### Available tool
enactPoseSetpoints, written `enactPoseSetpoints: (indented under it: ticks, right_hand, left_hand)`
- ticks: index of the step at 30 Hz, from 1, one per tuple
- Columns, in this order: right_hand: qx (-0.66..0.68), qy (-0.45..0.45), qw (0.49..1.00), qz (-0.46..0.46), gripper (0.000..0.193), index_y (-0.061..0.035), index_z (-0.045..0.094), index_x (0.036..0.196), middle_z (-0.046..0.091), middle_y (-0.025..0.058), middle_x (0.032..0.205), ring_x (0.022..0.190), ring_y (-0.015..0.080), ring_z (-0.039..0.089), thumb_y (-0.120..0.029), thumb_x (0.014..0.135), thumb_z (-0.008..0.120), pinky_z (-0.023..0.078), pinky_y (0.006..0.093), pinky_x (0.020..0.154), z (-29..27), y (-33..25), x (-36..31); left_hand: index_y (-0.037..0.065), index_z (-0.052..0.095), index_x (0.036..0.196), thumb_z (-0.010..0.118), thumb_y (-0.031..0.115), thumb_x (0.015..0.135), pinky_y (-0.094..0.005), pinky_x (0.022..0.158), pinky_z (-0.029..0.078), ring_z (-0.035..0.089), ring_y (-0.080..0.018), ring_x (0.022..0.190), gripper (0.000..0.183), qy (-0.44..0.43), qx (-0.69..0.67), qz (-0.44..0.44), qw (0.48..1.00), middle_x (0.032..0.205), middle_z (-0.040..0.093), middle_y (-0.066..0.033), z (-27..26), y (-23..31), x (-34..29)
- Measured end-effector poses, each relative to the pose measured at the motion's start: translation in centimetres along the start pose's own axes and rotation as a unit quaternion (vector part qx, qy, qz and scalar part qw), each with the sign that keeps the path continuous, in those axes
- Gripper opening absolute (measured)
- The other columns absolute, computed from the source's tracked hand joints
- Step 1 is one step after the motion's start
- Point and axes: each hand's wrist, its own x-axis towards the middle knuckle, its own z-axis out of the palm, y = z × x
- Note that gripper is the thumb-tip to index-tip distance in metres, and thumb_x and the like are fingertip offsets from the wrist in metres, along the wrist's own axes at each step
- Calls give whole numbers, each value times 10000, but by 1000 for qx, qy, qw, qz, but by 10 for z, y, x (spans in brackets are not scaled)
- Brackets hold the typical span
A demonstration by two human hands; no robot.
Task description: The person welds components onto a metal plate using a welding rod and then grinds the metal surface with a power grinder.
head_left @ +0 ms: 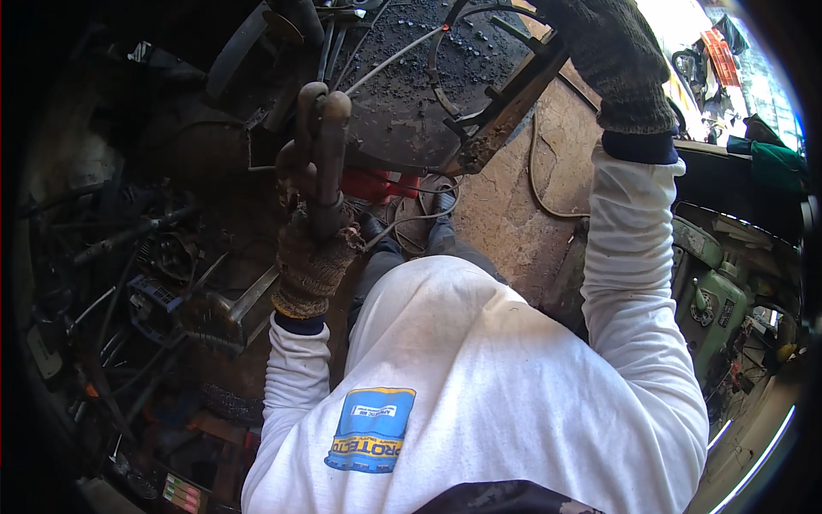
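Observation:
My left hand (317, 257), in a dirty knitted glove, is closed around a welding electrode holder (328, 163) of thick, worn rounded metal. From it a grey welding rod (394, 62) slants up to the right, its tip glowing red beside a curved metal strip (433, 64). That strip belongs to a dark metal frame with a straight bar (514, 107), tilted at the right edge of the worktable (385, 141). At the bar's upper end is my right hand (612, 64), also gloved. Its fingers are dark and mostly hidden, so their grip on the frame cannot be made out.
Dark crumbs (394, 26) litter the worktable. Below it a red object (372, 184) stands near my feet, with cables (419, 218) looping on the floor. Scrap metal and tools (163, 248) crowd the left. A green machine (711, 300) stands at the right.

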Motion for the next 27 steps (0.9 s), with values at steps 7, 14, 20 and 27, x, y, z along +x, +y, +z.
enactPoseSetpoints:
  ticks: [7, 14, 20, 27]
  right_hand:
    - [53, 27, 998, 28, 236, -103, 734, 997, 685, 142, 1058, 940, 275, 678, -193, 784, 780, 562, 361, 785, 5, -2, -6]
    - [-28, 51, 994, -91, 247, -101, 738, 993, 694, 136, 1042, 904, 266, 688, -176, 765, 796, 573, 345, 761, -12, 10, -8]
    - [56, 75, 995, 17, 266, -49, 719, 1007, 695, 143, 1016, 884, 254, 693, -178, 784, 787, 573, 338, 760, -7, -1, -13]
    - [83, -25, 992, 89, 393, 21, 632, 1144, 693, 158, 995, 890, 253, 690, -204, 844, 748, 562, 339, 770, -15, 9, -18]
  left_hand:
    - [59, 572, 1149, 779, 276, 761, -369, 744, 552, 658, -248, 890, 490, 81, 179, 126, 972, 1109, 615, -167, 10, 19, -2]
    - [21, 571, 1130, 737, 313, 797, -393, 785, 550, 655, -267, 877, 473, 37, -287, -118, 950, 1050, 627, -150, 0, -14, -9]
    - [64, 615, 1108, 773, 148, 776, -319, 741, 550, 660, -192, 859, 377, 8, 80, 45, 996, 979, 668, -61, 3, 1, -15]
    - [65, 670, 1043, 789, 272, 741, -364, 731, 556, 697, -227, 798, 385, 36, 169, 49, 984, 898, 712, -70, 5, 15, -6]
